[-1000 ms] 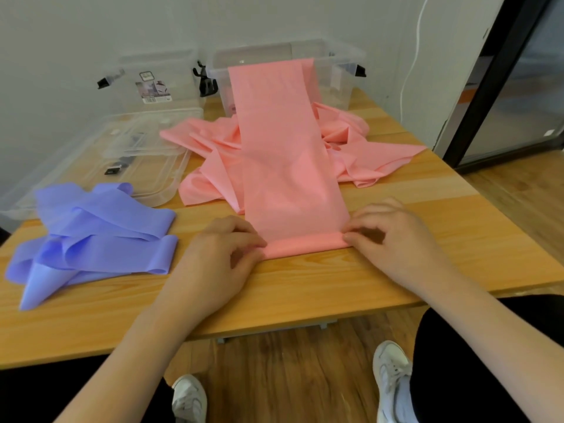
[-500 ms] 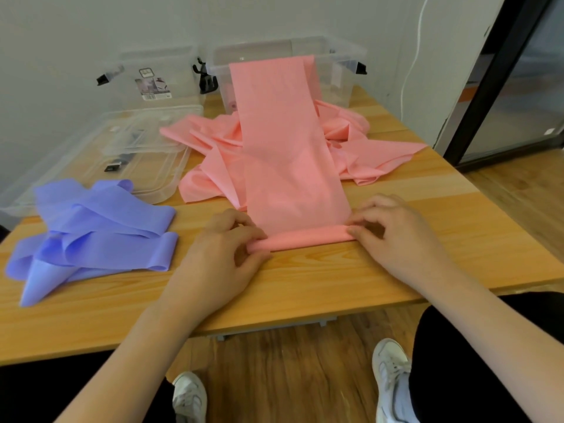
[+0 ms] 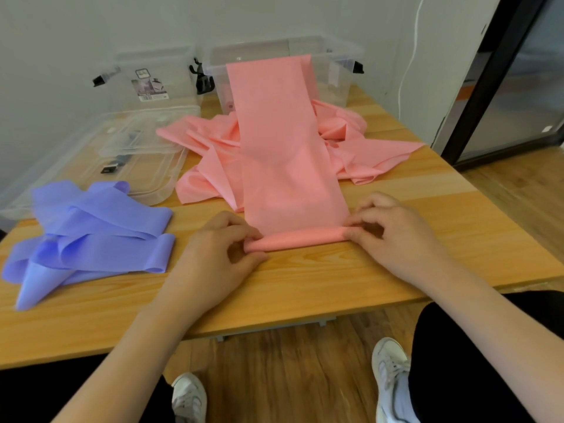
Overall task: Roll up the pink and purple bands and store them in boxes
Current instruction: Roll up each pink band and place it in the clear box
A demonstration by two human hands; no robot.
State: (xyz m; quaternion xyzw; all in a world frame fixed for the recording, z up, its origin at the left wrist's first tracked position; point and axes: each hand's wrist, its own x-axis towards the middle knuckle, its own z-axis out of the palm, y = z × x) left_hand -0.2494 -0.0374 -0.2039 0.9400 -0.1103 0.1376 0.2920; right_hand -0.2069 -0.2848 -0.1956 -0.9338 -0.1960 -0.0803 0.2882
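A long pink band (image 3: pixel 283 154) runs from the far clear box (image 3: pixel 335 71) down the table toward me, its near end wound into a thin roll (image 3: pixel 300 239). My left hand (image 3: pixel 216 257) pinches the roll's left end and my right hand (image 3: pixel 393 236) pinches its right end, fingers curled on it. More pink band lies bunched behind, on both sides of the flat strip. The purple band (image 3: pixel 91 233) lies loosely folded in a pile at the table's left. A second clear box (image 3: pixel 152 77) stands at the back left.
Clear plastic lids (image 3: pixel 128 154) lie flat on the wooden table (image 3: pixel 305 285) between the purple pile and the boxes. A white cable (image 3: pixel 410 50) hangs on the wall at right, beside a dark door frame (image 3: pixel 488 80). My knees and shoes show below the table edge.
The rolled end has moved a little away from me and grown slightly thicker as both hands turned it forward. The purple pile and boxes stayed put.
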